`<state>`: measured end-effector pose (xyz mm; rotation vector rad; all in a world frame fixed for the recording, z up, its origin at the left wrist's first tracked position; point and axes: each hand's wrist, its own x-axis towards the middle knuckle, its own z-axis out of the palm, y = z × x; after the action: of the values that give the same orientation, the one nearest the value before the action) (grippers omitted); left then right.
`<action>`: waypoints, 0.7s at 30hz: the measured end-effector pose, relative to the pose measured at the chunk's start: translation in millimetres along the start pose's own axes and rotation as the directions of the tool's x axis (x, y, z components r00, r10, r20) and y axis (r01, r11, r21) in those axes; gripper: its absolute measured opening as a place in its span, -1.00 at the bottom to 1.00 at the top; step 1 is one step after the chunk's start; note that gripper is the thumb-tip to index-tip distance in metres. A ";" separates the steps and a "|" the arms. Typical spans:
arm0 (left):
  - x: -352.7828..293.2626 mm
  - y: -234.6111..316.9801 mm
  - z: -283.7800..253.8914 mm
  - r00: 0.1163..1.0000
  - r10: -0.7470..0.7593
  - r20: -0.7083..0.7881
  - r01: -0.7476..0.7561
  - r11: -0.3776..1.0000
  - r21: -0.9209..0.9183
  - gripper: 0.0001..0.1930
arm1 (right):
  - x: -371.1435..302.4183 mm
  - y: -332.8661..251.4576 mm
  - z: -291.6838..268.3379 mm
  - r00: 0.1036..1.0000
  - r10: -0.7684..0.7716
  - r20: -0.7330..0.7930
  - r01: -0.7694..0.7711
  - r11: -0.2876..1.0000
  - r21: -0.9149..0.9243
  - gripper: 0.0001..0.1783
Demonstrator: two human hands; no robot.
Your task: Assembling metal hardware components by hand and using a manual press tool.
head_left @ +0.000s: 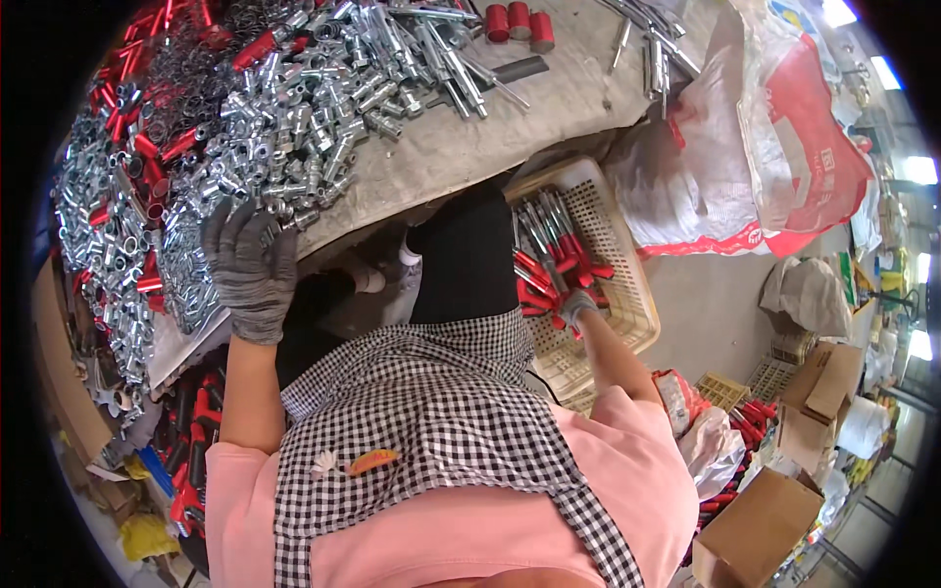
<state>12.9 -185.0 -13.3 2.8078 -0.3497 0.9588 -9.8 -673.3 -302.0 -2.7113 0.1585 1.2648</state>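
With the gloved left hand (252, 272) spread wide beside the loose metal fittings (294, 137) on the surface (431, 162) and the right hand (579, 308), its grip unclear, at the red-and-silver tools (551, 240) in the crate (621, 240), a careless left sweep could spill fittings over the edge.

Bright lights (919, 170) glare at far right; parts (304, 127) glint on the tabletop (441, 157), shadow lies under its near edge; shapes bend toward the black surround.
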 end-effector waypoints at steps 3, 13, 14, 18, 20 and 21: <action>-6.1 -7.5 0.8 0.998 -0.045 -0.051 0.052 0.990 0.130 -0.66 | 27.2 -18.4 11.6 0.992 -0.083 0.098 0.089 0.994 -0.062 -0.25; -9.7 -9.3 13.5 0.998 -0.046 -0.046 0.052 0.987 0.153 -0.65 | 115.1 -56.6 48.5 0.983 -0.040 -0.178 0.074 0.980 0.186 -0.47; -7.8 -10.3 19.0 0.998 -0.022 -0.050 0.029 0.989 0.144 -0.67 | 130.7 -52.0 70.2 0.980 -0.035 -0.196 0.085 0.963 0.254 -0.47; -9.7 -12.1 19.4 1.000 0.010 -0.003 -0.009 0.984 0.180 -0.68 | 144.7 -58.2 115.8 0.944 -0.001 -0.330 0.084 0.968 0.237 -0.53; -14.5 -11.8 11.7 0.999 -0.027 0.033 0.020 0.980 0.199 -0.69 | 140.7 -76.2 101.9 0.970 -0.109 -0.219 0.155 0.966 0.205 -0.52; -20.3 -13.8 9.2 0.998 -0.063 0.024 0.057 0.975 0.214 -0.69 | 136.2 -83.4 93.8 0.975 -0.192 -0.114 0.210 0.962 0.174 -0.51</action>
<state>6.4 -170.3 -34.1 3.0083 -0.1731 0.9968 19.8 -579.4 -458.9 -2.5543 0.0084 1.0114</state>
